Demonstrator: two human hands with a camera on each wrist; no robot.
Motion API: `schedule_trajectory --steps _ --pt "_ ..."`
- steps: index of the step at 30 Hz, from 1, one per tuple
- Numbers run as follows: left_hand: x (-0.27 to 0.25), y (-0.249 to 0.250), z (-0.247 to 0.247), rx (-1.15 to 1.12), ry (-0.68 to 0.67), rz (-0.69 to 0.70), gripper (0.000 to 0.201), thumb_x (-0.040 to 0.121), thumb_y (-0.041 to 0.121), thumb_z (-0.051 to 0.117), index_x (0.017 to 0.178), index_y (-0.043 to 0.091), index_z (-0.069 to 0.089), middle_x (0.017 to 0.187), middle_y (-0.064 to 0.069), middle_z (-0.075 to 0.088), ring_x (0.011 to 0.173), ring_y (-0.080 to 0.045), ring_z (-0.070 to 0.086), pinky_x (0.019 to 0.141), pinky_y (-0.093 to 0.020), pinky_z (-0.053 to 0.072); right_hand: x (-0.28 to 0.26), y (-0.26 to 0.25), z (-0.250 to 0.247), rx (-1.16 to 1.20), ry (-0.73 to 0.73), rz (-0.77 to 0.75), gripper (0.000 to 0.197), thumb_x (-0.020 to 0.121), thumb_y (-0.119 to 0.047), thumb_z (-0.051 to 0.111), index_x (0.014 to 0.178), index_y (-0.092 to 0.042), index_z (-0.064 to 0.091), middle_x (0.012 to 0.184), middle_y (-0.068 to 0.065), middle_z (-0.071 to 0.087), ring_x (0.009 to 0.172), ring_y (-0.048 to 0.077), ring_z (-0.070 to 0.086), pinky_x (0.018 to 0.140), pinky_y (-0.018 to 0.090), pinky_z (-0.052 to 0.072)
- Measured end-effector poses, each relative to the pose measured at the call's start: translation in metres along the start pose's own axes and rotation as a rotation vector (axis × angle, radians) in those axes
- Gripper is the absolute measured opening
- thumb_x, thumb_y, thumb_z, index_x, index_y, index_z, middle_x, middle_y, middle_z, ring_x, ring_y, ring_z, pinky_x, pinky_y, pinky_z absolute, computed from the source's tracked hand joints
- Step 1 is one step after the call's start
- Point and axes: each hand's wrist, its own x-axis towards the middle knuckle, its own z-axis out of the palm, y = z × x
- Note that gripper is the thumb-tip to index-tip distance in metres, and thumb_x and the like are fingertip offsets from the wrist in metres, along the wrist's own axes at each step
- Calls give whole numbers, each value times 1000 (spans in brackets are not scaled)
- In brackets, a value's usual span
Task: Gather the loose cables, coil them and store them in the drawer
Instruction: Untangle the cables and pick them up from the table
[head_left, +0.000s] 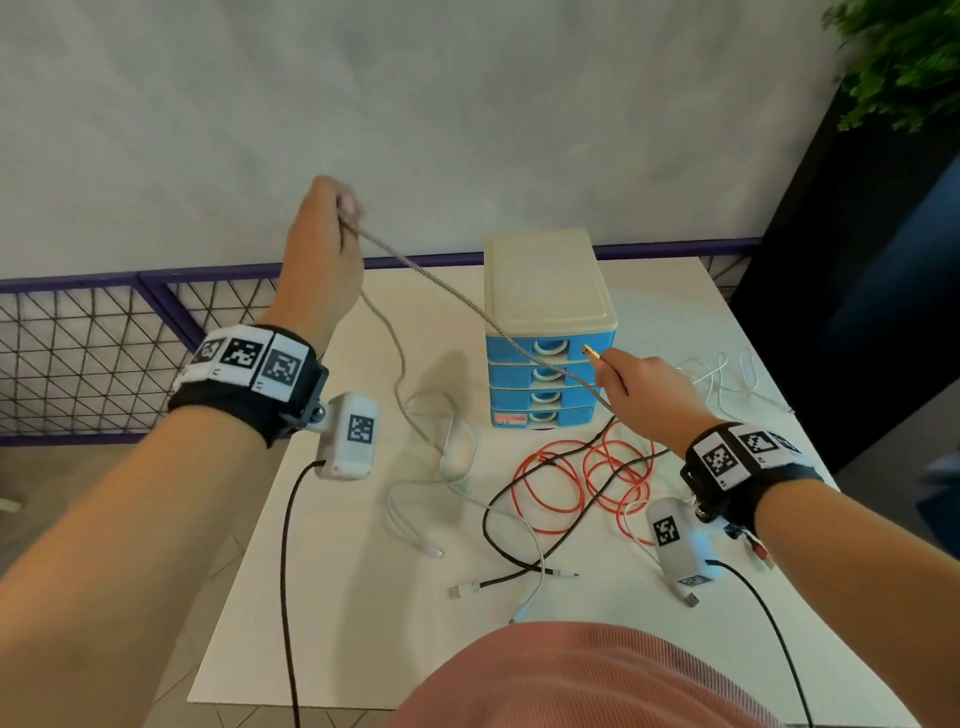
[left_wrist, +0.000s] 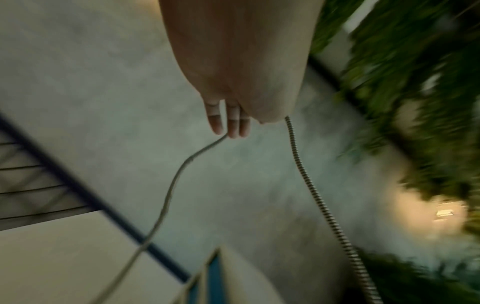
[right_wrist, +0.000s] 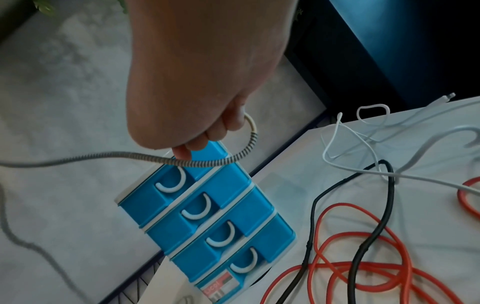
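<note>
Braided cable (head_left: 441, 291) stretched between your fists, left hand (head_left: 324, 249) and right hand (head_left: 641, 387) both gripping it, so it's straight before coiling above the table (head_left: 332, 571).

Seen from the wrist, the left hand (left_wrist: 233, 67) fills the upper middle, its fingers (left_wrist: 217, 121) hanging down. A braided striped cable (left_wrist: 315, 193) leaves the hand on the right side and runs down to the lower edge. A second stretch of it, thinner and blurred, drops from the fingertips and curves down left across the pale tabletop (left_wrist: 52, 267). A dark blue rail (left_wrist: 85, 195) with wire mesh crosses the left. A blue-and-cream drawer unit (left_wrist: 215, 275) shows at the bottom. Blurred green foliage (left_wrist: 415, 82) fills the right side.
</note>
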Motion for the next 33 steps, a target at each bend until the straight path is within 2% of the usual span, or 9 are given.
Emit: schedule_trajectory --steps 3,7,10,12,16,20,23,28,33 --pt "2 29 -4 -87 79 129 20 101 15 29 108 12 47 110 -3 56 103 -5 53 93 -13 41 1 -2 5 19 1 -10 34 102 -31 32 85 -10 52 57 5 53 49 27 50 45 30 34" --pt "-25 7 9 -2 -155 131 23 96 5 37 110 18 48 115 0 56 91 15 47 89 -22 46 0 -5 9 64 -15 -6 34 103 -31 33 88 -10 55 61 6 58 51 25 52 45 30 36" --pt "-63 -30 23 217 -655 -58 33 98 12 38 124 32 40 121 1 58 77 -5 57 69 -29 49 -3 -7 11 138 -34 30 32 103 -31 33 88 -16 57 65 5 61 45 16 47 44 27 32" --pt "-94 -58 31 280 -1005 -208 55 98 17 42 143 39 19 118 3 60 88 -15 62 79 -32 50 -6 -10 12 211 -55 69 32 103 -31 33 88 -20 58 61 4 58 42 13 41 44 24 32" --pt "-148 -90 44 397 -1120 -235 35 92 25 53 125 26 41 93 10 62 87 -13 59 75 -26 46 -11 -20 14 386 -87 152 33 103 -32 34 84 -22 59 58 -1 44 49 15 38 48 28 35" --pt "-194 -92 58 439 -1280 -57 28 88 26 56 115 24 52 110 6 48 99 -15 54 80 -30 46 -8 -32 15 629 -93 236 31 101 -25 36 85 -17 61 60 -3 43 51 12 38 49 23 34" --pt "-216 -99 67 511 -1328 19 36 86 22 59 122 22 50 121 1 42 111 -18 49 80 -32 47 -5 -43 9 780 -122 263 26 100 -24 40 88 -13 61 59 -4 39 40 1 35 40 14 29" --pt "-217 -93 70 404 -1254 5 8 84 22 62 91 21 58 94 8 51 93 -16 56 77 -29 41 -5 -56 -3 761 -187 182 30 102 -32 39 82 -15 53 57 -2 37 40 4 31 42 20 30" --pt "-171 -48 59 -36 -900 -226 7 90 20 59 84 20 57 76 7 66 74 -11 62 77 -30 48 -2 -64 -8 854 -243 192 35 102 -40 35 77 -17 37 60 -2 32 47 8 25 44 23 24"
